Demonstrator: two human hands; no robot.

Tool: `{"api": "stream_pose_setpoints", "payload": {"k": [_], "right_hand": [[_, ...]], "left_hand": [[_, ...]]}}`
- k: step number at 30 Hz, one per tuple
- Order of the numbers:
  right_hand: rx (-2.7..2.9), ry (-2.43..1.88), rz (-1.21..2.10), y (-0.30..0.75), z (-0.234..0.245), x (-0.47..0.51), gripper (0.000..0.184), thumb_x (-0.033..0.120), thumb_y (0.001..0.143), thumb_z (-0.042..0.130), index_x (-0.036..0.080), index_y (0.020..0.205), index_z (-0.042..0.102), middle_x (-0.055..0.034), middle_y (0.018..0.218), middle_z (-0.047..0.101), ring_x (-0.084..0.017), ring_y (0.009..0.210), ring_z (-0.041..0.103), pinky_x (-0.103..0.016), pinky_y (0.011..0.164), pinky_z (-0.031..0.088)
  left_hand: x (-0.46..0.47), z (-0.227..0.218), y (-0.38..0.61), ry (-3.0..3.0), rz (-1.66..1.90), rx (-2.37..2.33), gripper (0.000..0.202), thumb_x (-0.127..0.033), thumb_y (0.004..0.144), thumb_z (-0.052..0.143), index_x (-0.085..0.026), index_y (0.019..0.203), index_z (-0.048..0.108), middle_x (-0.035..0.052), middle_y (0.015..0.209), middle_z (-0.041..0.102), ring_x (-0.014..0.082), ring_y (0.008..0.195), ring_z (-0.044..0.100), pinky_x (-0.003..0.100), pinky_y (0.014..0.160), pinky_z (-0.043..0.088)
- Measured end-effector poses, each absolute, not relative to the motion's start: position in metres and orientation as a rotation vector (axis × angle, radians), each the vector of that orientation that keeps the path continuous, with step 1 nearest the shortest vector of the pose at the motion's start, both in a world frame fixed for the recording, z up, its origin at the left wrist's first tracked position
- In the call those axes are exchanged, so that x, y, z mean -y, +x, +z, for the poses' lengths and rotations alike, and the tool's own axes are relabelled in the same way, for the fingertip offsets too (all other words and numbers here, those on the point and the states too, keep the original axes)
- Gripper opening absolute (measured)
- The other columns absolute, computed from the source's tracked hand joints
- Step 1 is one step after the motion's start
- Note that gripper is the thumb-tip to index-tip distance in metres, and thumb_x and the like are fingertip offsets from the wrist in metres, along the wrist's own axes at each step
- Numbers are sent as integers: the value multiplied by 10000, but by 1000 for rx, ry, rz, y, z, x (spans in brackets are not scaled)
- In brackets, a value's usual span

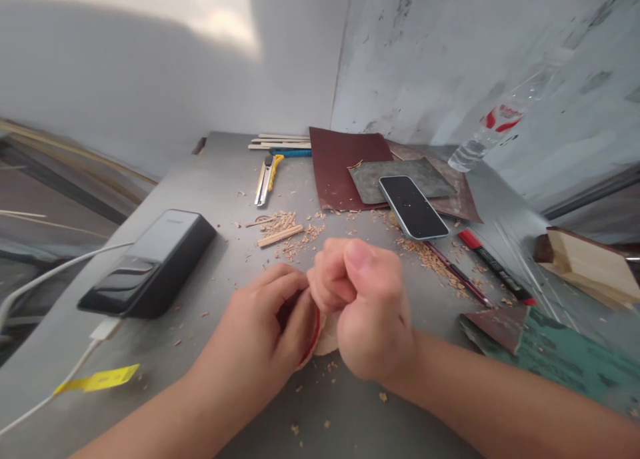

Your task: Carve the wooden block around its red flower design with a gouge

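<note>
My left hand (267,325) is curled round a small red-edged, pale piece (320,332), perhaps a folded bit of sandpaper, held low over the grey table (210,272). My right hand (363,305) is closed in a fist right against it, thumb on top; what its fingers pinch is hidden. Wood shavings (295,235) and a short wooden stick (280,236) lie just beyond both hands.
A black power bank (150,262) with a white cable sits at left. A phone (413,207) lies on sandpaper sheets (340,165). A yellow utility knife (267,175), wooden sticks, a red-black pen (493,265), a plastic bottle (493,129) and a wood block (590,265) surround them.
</note>
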State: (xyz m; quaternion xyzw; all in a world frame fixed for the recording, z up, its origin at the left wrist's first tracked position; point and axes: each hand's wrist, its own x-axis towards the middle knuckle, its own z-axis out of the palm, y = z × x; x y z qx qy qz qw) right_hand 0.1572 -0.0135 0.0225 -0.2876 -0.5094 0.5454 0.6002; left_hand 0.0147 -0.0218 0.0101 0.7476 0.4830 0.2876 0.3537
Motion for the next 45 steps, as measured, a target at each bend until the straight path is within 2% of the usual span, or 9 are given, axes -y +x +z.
{"api": "stream_pose_setpoints", "payload": {"k": [5,10,18,24,28,31,37,45], "right_hand": [[896,-747,1476,164,40,-3,486,452,972,487,239,584,287,83,514,197,-91,450,161,-255,434,197],[979,-681,1455,172,64,-4,523,407,885,597,218,526,268,79,479,199,-66,420,155,-235,408,208],[1036,-637,1449,169,52,2,568,474,918,606,220,534,274,65,490,209,-78,424,199,-240,405,200],[1084,-597,1380,165,38,12,543,447,1001,572,217,572,331,63,522,249,-89,445,229,-273,451,219],[1191,-516,1369,162,22,15,512,423,1076,495,223,624,358,57,572,264,-110,495,242,-293,496,236],[1126,-560,1422,164,25,7,511,425,1049,499,227,601,352,65,550,243,-103,476,214,-280,470,217],[961,-605,1550,174,52,-7,549,444,905,603,220,538,262,81,478,184,-64,412,149,-225,399,200],[1033,-600,1459,169,50,1,603,511,947,600,217,537,269,69,481,210,-72,413,173,-244,405,199]], "left_hand": [[20,10,14,1960,746,-1222,329,-250,1035,501,-202,736,631,8,775,651,135,679,596,260,638,457],[17,11,12,1954,725,-1198,346,-257,1043,487,-203,718,592,-10,731,618,127,655,574,259,636,442],[19,9,12,1977,755,-1225,348,-265,1040,457,-217,703,527,-13,685,586,128,594,548,265,565,418],[23,3,15,1985,717,-1248,308,-291,1039,455,-228,751,545,20,732,636,180,690,623,297,595,452],[24,4,15,1986,749,-1259,339,-305,1050,437,-230,735,535,12,695,613,175,647,603,309,602,459],[23,7,15,1994,736,-1237,339,-296,1045,440,-228,725,528,10,695,604,168,635,595,305,591,452],[20,7,13,1995,706,-1256,348,-311,1071,452,-224,747,543,-4,713,602,148,626,568,296,594,431],[23,11,16,1982,716,-1288,363,-293,1053,415,-235,702,492,11,674,603,171,628,599,304,575,440]]}}
